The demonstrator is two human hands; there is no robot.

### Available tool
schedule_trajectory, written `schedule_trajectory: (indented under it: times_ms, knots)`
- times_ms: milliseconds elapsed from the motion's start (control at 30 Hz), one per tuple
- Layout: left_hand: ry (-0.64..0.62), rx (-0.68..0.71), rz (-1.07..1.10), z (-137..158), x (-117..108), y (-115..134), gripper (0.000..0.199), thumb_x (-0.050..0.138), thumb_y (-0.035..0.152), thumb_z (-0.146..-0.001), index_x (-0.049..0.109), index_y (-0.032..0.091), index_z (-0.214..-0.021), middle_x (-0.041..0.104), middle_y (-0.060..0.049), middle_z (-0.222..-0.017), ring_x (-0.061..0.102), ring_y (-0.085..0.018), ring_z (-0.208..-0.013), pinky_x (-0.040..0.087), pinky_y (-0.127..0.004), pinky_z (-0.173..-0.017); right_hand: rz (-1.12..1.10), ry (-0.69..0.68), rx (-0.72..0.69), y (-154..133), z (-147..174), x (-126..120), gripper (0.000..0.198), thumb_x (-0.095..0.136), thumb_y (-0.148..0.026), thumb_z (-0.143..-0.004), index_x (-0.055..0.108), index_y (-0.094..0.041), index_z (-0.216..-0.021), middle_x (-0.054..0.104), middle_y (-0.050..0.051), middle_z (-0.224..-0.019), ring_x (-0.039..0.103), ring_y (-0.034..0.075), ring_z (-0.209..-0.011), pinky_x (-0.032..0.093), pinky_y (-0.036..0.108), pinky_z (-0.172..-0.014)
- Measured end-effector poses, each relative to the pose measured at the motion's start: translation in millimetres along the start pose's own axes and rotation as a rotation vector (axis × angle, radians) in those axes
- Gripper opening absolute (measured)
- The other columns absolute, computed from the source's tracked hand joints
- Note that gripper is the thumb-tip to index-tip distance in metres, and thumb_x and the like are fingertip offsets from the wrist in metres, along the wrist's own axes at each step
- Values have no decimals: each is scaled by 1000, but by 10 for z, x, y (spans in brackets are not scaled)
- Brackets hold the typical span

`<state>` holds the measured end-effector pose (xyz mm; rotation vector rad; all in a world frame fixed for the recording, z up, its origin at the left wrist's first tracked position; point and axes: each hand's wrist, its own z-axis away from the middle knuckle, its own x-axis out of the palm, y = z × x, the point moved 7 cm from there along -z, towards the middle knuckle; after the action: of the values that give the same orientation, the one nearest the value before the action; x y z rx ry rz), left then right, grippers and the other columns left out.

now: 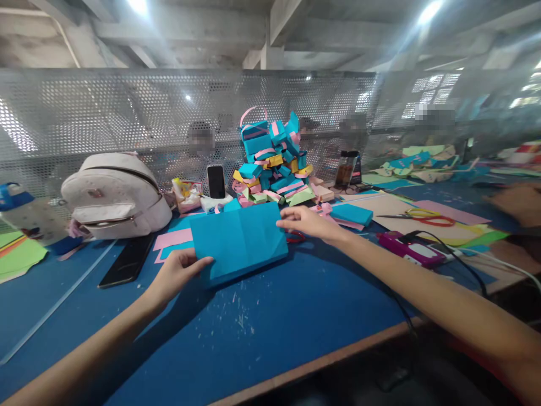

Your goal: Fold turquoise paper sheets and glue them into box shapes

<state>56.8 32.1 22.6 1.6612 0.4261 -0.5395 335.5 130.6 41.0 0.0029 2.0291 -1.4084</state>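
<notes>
A creased sheet of blue paper [240, 239] is held up at a slant just over the blue table [270, 321]. My left hand [180, 270] pinches its left edge, thumb in front and fingers behind. At its upper right edge, my right hand [306, 221] grips between thumb and fingers. Behind the sheet rises a tall heap of folded blue, pink and yellow paper pieces [274, 158]. Pink and blue paper strips [173, 239] lie near my left hand, and a flat blue paper piece [350, 215] lies beyond my right wrist.
On the left are a white backpack [118, 194], a dark phone [127, 262] and a water bottle [36, 217]. To the right lie scissors [422, 218] and a purple power strip [409, 250] with cables. A perforated metal screen [160, 107] stands behind. Another person's blurred hand [515, 203] is far right.
</notes>
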Motion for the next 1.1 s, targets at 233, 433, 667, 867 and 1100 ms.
schedule_trajectory:
  times_ms: [233, 433, 667, 867, 1100]
  knots:
    - [4, -21, 27, 71, 109, -145, 35, 67, 50, -76, 54, 18, -73, 41, 8, -53, 39, -8, -46, 26, -20, -44, -110, -245, 116, 296, 303, 485, 44, 68, -57, -72, 50, -17, -68, 46, -4, -64, 46, 10, -60, 40, 25, -57]
    - [92, -69, 2, 175, 124, -236, 60, 69, 47, -74, 48, 17, -122, 34, 11, -54, 38, -10, -46, 23, -22, -44, -5, -274, 94, 296, 397, 491, 43, 63, -53, -78, 44, -18, -61, 43, -4, -60, 44, 11, -58, 35, 25, -55]
    - [-31, 30, -179, 291, 211, -194, 73, 51, 39, -89, 14, 20, -149, 41, 10, -58, 44, -12, -52, 33, -23, -54, 304, -196, 9, 330, 410, 473, 47, 58, -50, -83, 35, -19, -56, 32, -6, -56, 29, 8, -54, 20, 25, -53]
    - [-37, 358, -891, 373, 331, 145, 30, 47, 33, -94, 67, 31, -116, 62, -6, -87, 58, -22, -80, 41, -36, -73, 399, -150, -9, 286, 442, 500, 42, 60, -46, -84, 38, -19, -59, 39, -6, -57, 37, 9, -54, 24, 25, -54]
    - [-330, 665, -901, 544, 836, 388, 48, 39, 31, -100, 33, 30, -148, 45, -4, -148, 47, -25, -131, 33, -47, -109, 633, -117, -23, 148, 525, 548, 36, 63, -33, -85, 41, -19, -61, 51, -2, -62, 48, 12, -57, 25, 25, -53]
